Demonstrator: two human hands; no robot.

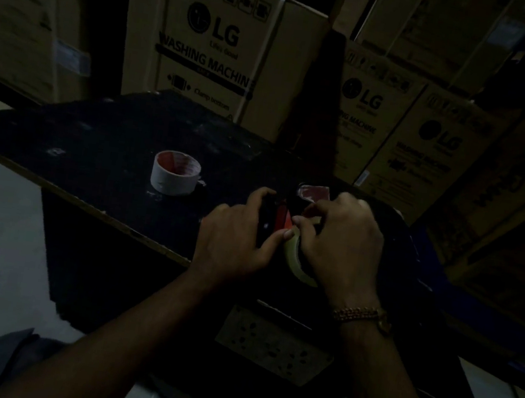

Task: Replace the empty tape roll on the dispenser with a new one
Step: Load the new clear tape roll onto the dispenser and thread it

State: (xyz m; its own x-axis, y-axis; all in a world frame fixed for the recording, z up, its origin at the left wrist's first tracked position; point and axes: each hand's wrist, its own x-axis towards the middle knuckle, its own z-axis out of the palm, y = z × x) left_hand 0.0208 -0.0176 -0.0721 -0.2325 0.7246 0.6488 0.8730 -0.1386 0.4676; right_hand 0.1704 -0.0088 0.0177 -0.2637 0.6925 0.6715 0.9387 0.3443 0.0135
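From where I sit watching the head view, the clearest writing is on the cardboard cartons stacked behind the table: the nearest carton (pixel 222 44) reads "LG", "WASHING MACHINE" and, lower down, "Clamp bottom", with a row of handling symbols along its top edge. Two more cartons (pixel 409 131) to the right carry the same LG mark and washing-machine wording, though their smaller lines are too dim for me to read. What the cartons hold I cannot see; all are closed. On the dark table (pixel 93 141) a white tape core (pixel 176 173) stands on its flat side, well apart from the hands, its inner wall reddish with print I cannot make out; nothing lies inside its ring. Near the table's front edge my left hand (pixel 235 239) curls around the dark body of the tape dispenser (pixel 277 216), where a red part shows between the hands. My right hand (pixel 339 243) has its fingers curled over the pale new tape roll (pixel 293 257), which sits on the dispenser, and its fingertips pinch at the roll's top edge. A gold-coloured bracelet (pixel 359 313) circles the right wrist. Just beyond the right hand's knuckles a small reddish piece (pixel 314 192) shows; I cannot tell what it is.
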